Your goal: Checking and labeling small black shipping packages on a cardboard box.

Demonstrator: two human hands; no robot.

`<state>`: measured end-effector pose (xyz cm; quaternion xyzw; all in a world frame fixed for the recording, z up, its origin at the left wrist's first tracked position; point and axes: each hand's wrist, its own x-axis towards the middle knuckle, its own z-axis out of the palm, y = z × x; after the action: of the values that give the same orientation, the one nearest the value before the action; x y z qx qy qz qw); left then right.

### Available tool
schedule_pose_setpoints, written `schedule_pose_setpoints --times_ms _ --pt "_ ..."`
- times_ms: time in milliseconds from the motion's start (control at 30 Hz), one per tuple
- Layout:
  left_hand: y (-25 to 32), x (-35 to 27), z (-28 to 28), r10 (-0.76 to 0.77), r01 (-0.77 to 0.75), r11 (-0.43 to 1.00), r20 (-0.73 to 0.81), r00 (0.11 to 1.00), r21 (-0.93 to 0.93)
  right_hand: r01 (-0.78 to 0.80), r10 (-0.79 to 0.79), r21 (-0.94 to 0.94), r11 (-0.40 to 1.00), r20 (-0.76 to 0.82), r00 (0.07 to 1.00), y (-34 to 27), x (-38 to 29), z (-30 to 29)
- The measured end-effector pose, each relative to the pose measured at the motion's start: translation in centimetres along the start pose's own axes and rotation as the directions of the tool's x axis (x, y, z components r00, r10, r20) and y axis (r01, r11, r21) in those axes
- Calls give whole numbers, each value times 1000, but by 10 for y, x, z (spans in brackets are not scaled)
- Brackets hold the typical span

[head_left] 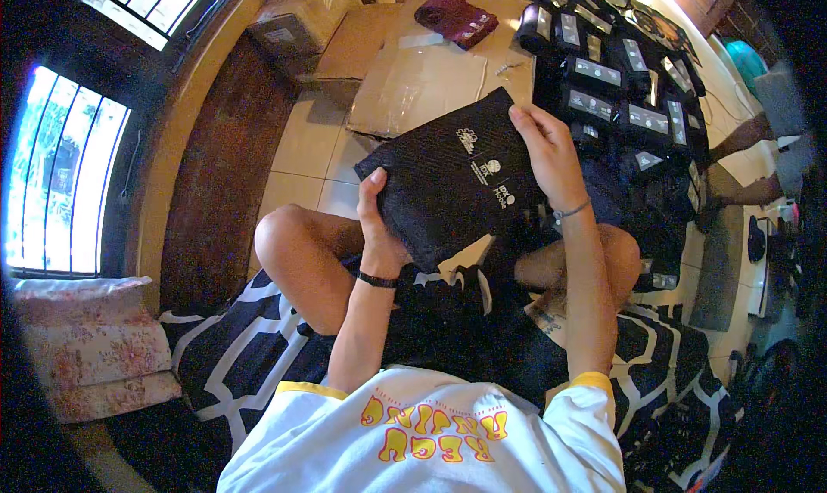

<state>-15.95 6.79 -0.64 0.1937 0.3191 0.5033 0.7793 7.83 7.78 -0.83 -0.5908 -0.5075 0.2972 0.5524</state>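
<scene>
A folded black fabric piece [439,176] with white printed logos is held up over my crossed legs, tilted. My left hand [378,225] grips its left edge, thumb on the printed face. At the upper right edge, my right hand [549,147] pinches the fabric, with its thumb and fingertips near the corner. The fingers behind the cloth are partly hidden. Below it, dark cloth and a pale scrap [468,254] lie between my legs; what the scrap is made of I cannot tell.
Ahead lies a flattened cardboard sheet [413,99] bearing a folded maroon cloth [455,16]. Several black fabric bundles with labels [591,73] are heaped at the right. Another person's legs [743,189] show beyond them. A cardboard box [291,31] stands at the back left. I sit on a patterned cloth [258,338].
</scene>
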Motion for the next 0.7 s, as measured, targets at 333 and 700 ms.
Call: schedule_pose_setpoints --times_ms 333,700 --pt "-6 1 -11 49 -49 999 15 999 -11 -30 25 87 996 61 998 -4 -7 3" --pt "-14 5 -13 161 -156 987 120 980 -50 -241 163 284 928 271 949 3 -14 11"
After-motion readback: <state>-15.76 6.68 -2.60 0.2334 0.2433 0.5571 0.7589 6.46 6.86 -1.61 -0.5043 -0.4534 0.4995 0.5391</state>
